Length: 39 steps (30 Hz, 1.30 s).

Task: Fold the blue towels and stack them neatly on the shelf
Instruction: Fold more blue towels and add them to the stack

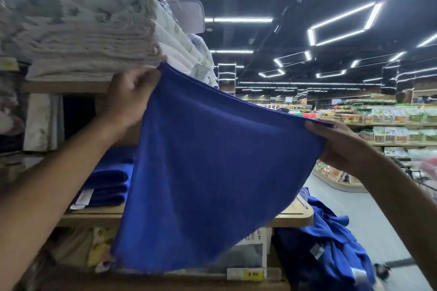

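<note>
A blue towel [212, 168] hangs spread out in the air in front of me. My left hand [128, 97] pinches its upper left corner, up near the higher shelf. Its upper right corner is pinched by my right hand [340, 146], lower and to the right. Behind the towel, a stack of folded blue towels [111, 182] lies on the wooden shelf [295, 215]. A heap of unfolded blue towels [331, 250] sits low at the right, beside the shelf's end.
Folded white and pale linens [94, 38] are piled on the upper shelf. Packaged goods and a yellow price tag [246, 274] fill the lower shelf. A store aisle with stocked food shelves [390, 123] opens to the right.
</note>
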Tool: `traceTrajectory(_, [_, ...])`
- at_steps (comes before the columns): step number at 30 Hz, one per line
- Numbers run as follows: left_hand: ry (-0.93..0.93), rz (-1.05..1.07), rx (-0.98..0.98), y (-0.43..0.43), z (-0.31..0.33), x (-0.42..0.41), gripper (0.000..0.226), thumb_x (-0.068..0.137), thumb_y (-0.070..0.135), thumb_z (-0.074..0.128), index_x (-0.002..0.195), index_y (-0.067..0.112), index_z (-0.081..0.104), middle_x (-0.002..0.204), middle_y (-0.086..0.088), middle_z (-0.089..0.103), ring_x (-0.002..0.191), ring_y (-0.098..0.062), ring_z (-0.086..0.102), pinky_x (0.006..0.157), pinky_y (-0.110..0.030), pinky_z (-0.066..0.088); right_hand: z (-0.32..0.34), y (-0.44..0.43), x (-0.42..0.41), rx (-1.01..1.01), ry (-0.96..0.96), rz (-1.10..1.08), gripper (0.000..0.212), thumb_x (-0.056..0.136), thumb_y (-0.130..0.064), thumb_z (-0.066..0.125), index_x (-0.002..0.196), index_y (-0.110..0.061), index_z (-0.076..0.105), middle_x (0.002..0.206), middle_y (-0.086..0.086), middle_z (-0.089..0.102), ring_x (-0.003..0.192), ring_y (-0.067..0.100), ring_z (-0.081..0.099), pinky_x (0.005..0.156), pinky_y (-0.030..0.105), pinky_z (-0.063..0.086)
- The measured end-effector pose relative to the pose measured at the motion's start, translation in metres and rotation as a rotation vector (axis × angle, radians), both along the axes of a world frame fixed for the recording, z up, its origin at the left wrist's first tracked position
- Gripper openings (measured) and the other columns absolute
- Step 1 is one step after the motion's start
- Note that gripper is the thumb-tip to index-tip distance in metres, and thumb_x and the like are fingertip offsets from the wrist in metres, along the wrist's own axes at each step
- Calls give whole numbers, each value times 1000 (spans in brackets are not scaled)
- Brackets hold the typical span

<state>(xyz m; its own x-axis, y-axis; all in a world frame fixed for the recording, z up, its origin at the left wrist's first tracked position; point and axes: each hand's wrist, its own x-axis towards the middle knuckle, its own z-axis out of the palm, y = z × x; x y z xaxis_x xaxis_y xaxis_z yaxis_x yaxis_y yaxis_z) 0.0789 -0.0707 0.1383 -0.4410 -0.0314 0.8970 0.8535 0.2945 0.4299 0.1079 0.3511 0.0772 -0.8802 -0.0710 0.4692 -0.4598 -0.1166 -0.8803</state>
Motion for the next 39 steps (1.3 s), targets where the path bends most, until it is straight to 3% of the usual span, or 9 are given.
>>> traceTrajectory(3, [-136, -191, 128, -22, -28, 14, 18, 99, 37, 59, 95, 32, 76, 95, 9, 76, 86, -6, 68, 74, -25, 55, -1, -6, 8, -9, -11, 123, 30, 85, -34, 66, 106, -18, 80, 101, 6, 79, 88, 20, 77, 72, 34, 62])
traceTrajectory(8, [-328, -326, 272, -49, -47, 16, 22, 99, 41, 59, 96, 34, 80, 99, 10, 77, 88, -6, 73, 69, -21, 58, 10, -19, 7, 99, -52, 273, 54, 87, -58, 66, 131, -26, 68, 123, -2, 73, 108, 16, 71, 88, 37, 59])
traceTrajectory(12, [-439, -148, 252, -52, -86, -17, 24, 103, 34, 54, 93, 24, 73, 84, 12, 73, 72, -4, 66, 57, -18, 51, -15, -34, -21, 34, -106, 93, 30, 87, -34, 75, 109, -14, 74, 86, -2, 75, 71, 9, 71, 62, 22, 58])
traceTrajectory(16, [-545, 44, 121, -43, -150, -67, 21, 106, 26, 49, 96, 15, 63, 89, -10, 55, 81, -19, 47, 62, -30, 34, -74, -44, -60, 96, -274, -136, 9, 96, -13, 65, 95, -12, 74, 78, -2, 77, 66, 5, 71, 63, 18, 60])
traceTrajectory(21, [-510, 355, 15, -23, -191, -112, 25, 104, 18, 48, 81, 9, 52, 70, -10, 51, 72, -24, 47, 62, -33, 27, -117, -50, -94, 157, -329, -237, 10, 99, -17, 65, 106, -14, 71, 76, -9, 74, 65, 1, 67, 58, 16, 55])
traceTrajectory(27, [-464, 550, -100, -16, -182, -152, 29, 106, 35, 40, 84, 17, 45, 93, -20, 65, 87, -39, 59, 65, -36, 30, -101, -47, -127, 256, -277, -473, 14, 95, -26, 72, 105, -17, 74, 71, -2, 53, 56, 11, 37, 41, 17, 23])
traceTrajectory(29, [-436, 553, -116, -14, -169, -167, 29, 106, 36, 39, 84, 18, 45, 92, -20, 65, 87, -39, 60, 64, -38, 33, -87, -46, -139, 267, -268, -495, 17, 94, -25, 73, 108, -16, 73, 76, 2, 55, 56, 12, 38, 36, 13, 20])
traceTrajectory(34, [-464, 564, -94, -12, -146, -212, 35, 101, 37, 44, 73, 17, 46, 61, 6, 48, 66, -24, 50, 56, -35, 32, -62, -47, -174, 215, -302, -522, 24, 92, -18, 74, 115, -13, 70, 79, 3, 63, 41, 1, 60, 35, 11, 40])
traceTrajectory(39, [-500, 561, -135, -12, -146, -252, 39, 99, 38, 49, 65, 20, 49, 65, 3, 56, 70, -22, 54, 58, -31, 36, -65, -44, -217, 185, -313, -554, 13, 93, -18, 73, 106, -15, 70, 98, 7, 70, 46, 4, 67, 47, 17, 54])
